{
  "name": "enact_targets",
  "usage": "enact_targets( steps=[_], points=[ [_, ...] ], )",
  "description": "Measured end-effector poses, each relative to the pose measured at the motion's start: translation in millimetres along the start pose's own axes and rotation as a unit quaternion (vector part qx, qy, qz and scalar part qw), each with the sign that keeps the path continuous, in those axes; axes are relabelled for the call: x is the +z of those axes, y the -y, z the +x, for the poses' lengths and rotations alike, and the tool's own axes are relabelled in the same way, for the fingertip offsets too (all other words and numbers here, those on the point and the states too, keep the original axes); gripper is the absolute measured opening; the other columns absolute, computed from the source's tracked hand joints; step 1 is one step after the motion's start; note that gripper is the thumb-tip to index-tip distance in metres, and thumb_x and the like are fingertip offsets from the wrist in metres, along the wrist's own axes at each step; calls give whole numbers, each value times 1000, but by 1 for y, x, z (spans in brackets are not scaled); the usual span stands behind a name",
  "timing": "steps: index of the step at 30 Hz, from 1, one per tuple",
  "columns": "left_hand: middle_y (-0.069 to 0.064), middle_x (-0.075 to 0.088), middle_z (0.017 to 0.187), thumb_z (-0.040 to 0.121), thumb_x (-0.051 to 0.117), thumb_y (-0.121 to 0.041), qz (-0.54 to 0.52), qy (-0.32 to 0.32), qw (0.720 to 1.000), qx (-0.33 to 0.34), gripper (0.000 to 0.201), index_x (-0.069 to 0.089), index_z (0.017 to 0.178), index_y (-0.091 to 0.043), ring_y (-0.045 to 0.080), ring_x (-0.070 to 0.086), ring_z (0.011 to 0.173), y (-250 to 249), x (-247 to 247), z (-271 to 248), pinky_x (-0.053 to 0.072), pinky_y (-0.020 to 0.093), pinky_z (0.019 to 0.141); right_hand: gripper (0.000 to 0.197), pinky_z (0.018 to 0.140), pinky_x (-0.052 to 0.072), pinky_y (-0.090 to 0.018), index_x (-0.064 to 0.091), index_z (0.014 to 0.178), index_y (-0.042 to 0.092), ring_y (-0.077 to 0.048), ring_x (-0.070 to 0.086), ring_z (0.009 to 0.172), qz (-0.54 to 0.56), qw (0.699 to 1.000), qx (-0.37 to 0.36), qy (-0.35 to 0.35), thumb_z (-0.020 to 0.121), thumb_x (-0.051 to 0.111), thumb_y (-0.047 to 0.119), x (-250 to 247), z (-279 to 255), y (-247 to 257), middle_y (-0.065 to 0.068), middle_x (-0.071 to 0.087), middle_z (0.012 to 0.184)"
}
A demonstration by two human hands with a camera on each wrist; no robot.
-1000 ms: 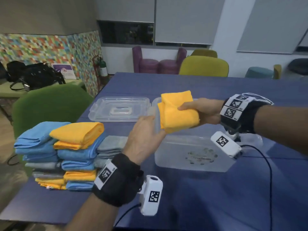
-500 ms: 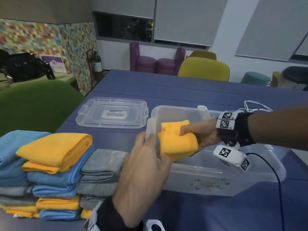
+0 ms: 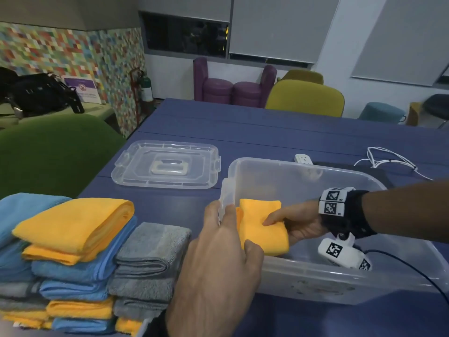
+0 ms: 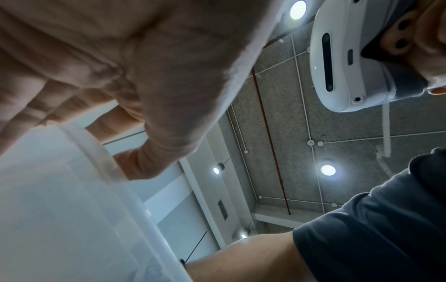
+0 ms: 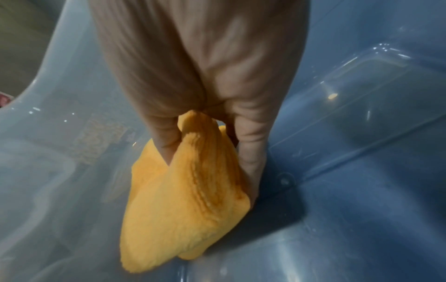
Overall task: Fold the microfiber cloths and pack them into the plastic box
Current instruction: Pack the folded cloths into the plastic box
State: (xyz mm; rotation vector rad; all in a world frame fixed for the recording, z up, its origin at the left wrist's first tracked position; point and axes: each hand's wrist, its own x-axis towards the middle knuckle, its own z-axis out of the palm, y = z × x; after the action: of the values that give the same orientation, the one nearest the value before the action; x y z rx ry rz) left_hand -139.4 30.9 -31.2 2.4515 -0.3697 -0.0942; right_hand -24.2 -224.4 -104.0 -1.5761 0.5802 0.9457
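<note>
A folded yellow cloth (image 3: pixel 261 227) hangs inside the clear plastic box (image 3: pixel 340 285), near its left end. My right hand (image 3: pixel 289 221) is inside the box and pinches the cloth between thumb and fingers; the right wrist view shows the same yellow cloth (image 5: pixel 185 200) just above the box floor (image 5: pixel 350 219). My left hand (image 3: pixel 226 244) grips the box's near-left corner, with the thumb over the rim (image 4: pixel 101 158). Stacks of folded yellow, blue and grey cloths (image 3: pixel 73 259) stand on the table to the left of the box.
The box's clear lid (image 3: pixel 166 164) lies flat on the blue table (image 3: pixel 267 132) behind the stacks. A white cable (image 3: pixel 388 159) and a small white plug block (image 3: pixel 303 158) lie behind the box. A green chair (image 3: pixel 48 152) stands at the table's left edge.
My right hand has lowered the yellow cloth from above the box down into its left end. My left hand has let go of the cloth and taken hold of the box's corner.
</note>
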Motion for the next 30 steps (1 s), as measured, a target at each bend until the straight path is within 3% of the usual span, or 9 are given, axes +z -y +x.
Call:
enact_targets(
  steps=[4, 9, 15, 20, 26, 30],
  points=[
    [-13, 10, 160, 86, 33, -49, 5, -8, 1000, -4, 75, 27, 157, -26, 18, 53, 128, -2, 1, 1, 45, 33, 104, 81, 93, 58, -52, 48, 141, 8, -35, 67, 114, -100, 994, 10, -46, 74, 91, 25, -4, 10, -2, -16, 59, 136],
    [-13, 13, 161, 97, 49, -39, -4, -22, 1000, -6, 65, 28, 157, -25, 18, 51, 129, 0, 3, 2, 44, 33, 105, 82, 100, 56, -41, 59, 135, 13, -30, 66, 118, -185, 982, -12, -48, 66, 94, 41, -6, 8, 4, -14, 66, 132],
    [-9, 24, 154, 93, 45, -41, -9, -20, 1000, 2, 56, 41, 146, -23, 21, 58, 118, -1, 1, 1, 49, 39, 98, 58, 98, 56, -37, 63, 127, -1, -27, 71, 109, -186, 982, -23, -38, 81, 86, 26, -11, -10, 15, -15, 73, 119],
    [-8, 16, 160, 99, 48, -38, 3, -20, 1000, -10, 65, 27, 158, -19, 23, 53, 127, -7, -1, 0, 45, 36, 104, 52, 103, 54, -39, 62, 127, -8, -30, 68, 116, -180, 983, -15, -26, 84, 83, 13, -4, -2, 13, -19, 69, 125],
    [-8, 16, 158, 100, 47, -39, 7, -20, 1000, -7, 63, 27, 157, -19, 23, 52, 129, -6, -1, -2, 44, 37, 105, 58, 99, 56, -35, 62, 126, -8, -30, 70, 112, -212, 977, -16, -12, 83, 84, 24, 1, -3, 16, -20, 70, 122],
    [-10, 29, 155, 98, 51, -48, -16, -29, 999, 20, 62, 36, 153, -24, 19, 50, 131, 1, -3, -2, 43, 36, 106, 70, 100, 55, -36, 61, 127, -9, -35, 70, 110, -228, 973, -24, -20, 80, 86, 37, -5, -20, 27, -24, 69, 121]
  ],
)
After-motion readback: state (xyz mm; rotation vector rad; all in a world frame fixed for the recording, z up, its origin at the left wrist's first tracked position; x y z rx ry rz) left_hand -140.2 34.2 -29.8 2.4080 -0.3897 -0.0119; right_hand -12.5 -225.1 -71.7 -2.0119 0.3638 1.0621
